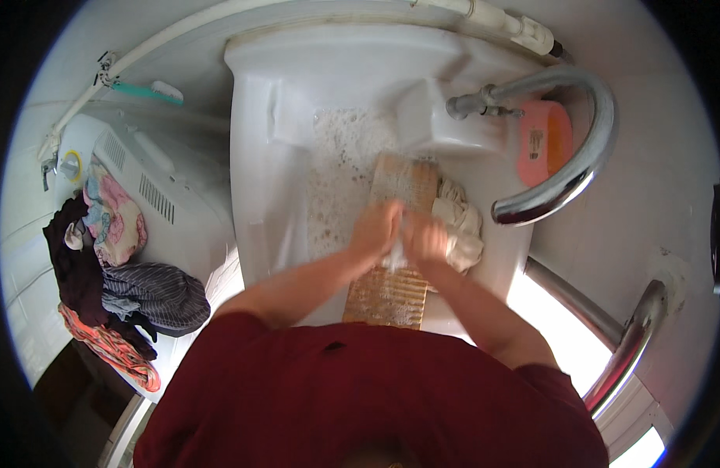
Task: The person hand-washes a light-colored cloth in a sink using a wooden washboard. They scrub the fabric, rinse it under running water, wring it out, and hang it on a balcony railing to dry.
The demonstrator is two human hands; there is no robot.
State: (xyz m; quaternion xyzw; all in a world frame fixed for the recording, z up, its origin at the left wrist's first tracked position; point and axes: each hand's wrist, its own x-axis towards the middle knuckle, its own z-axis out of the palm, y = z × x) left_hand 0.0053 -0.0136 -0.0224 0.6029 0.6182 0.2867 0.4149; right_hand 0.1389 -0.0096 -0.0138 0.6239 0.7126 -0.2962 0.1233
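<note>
My left hand [376,228] and my right hand [424,235] are close together above a wooden washboard [395,298]. Between them, a small whitish wet cloth [396,255] shows, blurred; both hands appear closed on it. The ridged washboard leans in a white ceramic sink [260,175], its far end in soapy water [342,193]. Bunched cream fabric [462,225] lies right of the board, beside my right hand.
A curved metal faucet [600,140] arches over the sink's right side, near a pink soap container [532,143]. Clothes, among them a dark striped garment [161,295], lie on a white machine [190,205] at left. A green-handled brush [140,90] hangs by a pipe; a metal rail [629,357] stands right.
</note>
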